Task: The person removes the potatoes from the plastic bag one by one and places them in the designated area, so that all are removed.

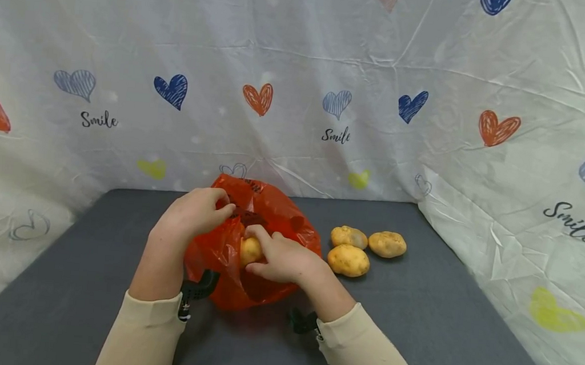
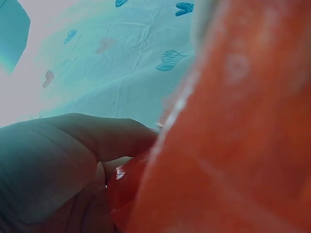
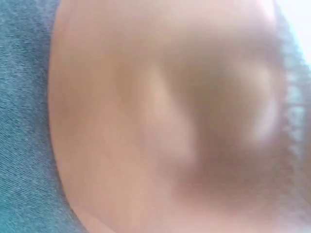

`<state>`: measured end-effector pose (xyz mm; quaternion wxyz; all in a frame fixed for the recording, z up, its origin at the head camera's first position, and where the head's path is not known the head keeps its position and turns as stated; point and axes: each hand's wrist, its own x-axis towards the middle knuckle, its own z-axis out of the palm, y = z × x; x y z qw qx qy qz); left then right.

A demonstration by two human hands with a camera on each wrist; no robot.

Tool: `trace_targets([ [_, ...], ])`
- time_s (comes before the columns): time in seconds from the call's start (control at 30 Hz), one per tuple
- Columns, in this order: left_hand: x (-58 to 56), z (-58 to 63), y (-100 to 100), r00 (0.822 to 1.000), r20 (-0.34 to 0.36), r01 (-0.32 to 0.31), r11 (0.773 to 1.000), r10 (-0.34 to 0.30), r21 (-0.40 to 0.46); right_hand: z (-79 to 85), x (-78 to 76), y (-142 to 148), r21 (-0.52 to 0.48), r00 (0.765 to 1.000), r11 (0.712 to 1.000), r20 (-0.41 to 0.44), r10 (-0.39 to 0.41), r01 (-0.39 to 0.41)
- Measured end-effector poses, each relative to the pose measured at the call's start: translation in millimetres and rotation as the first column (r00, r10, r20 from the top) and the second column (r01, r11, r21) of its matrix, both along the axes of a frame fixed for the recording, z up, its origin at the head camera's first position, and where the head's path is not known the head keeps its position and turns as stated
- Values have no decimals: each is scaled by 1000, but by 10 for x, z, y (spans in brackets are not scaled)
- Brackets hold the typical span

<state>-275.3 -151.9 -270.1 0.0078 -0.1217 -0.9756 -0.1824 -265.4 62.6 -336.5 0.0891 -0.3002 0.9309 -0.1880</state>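
Observation:
A red plastic bag (image 1: 280, 207) stands at the middle of the table with its mouth spread. My left hand (image 1: 194, 212) grips the bag's rim on the left side; in the left wrist view the thumb and fingers hold the red film (image 2: 218, 160). At the bag's mouth my right hand (image 1: 281, 256) holds a potato (image 1: 251, 251) between thumb and fingers. The right wrist view is mostly blurred skin. What lies deeper in the bag is hidden.
Three potatoes lie close together right of the bag: one at the back (image 1: 348, 237), one in front (image 1: 349, 261) and one to the right (image 1: 388, 244). Beneath everything is a dark grey tabletop (image 1: 446, 332). A white heart-patterned cloth (image 1: 301, 68) hangs behind it.

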Motion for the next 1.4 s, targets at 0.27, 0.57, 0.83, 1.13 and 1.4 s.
trace_targets([
  [0.27, -5, -9, -13, 999, 24, -21, 1000, 21, 7, 50, 4, 56, -74, 997, 997, 72, -1, 6],
  [0.57, 9, 7, -12, 999, 41, -23, 1000, 23, -4, 137, 27, 113, -62, 995, 995, 62, -75, 78],
  [0.83, 21, 22, -25, 999, 40, -24, 1000, 25, -5, 233, 44, 218, -96, 995, 992, 73, -73, 80],
  [1.13, 5, 23, -22, 999, 47, -27, 1000, 27, 1, 397, 119, 426, -176, 993, 979, 83, -86, 99],
  [1.4, 14, 20, -18, 998, 51, -25, 1000, 24, 5, 523, 147, 576, -212, 997, 975, -28, -73, 66],
])
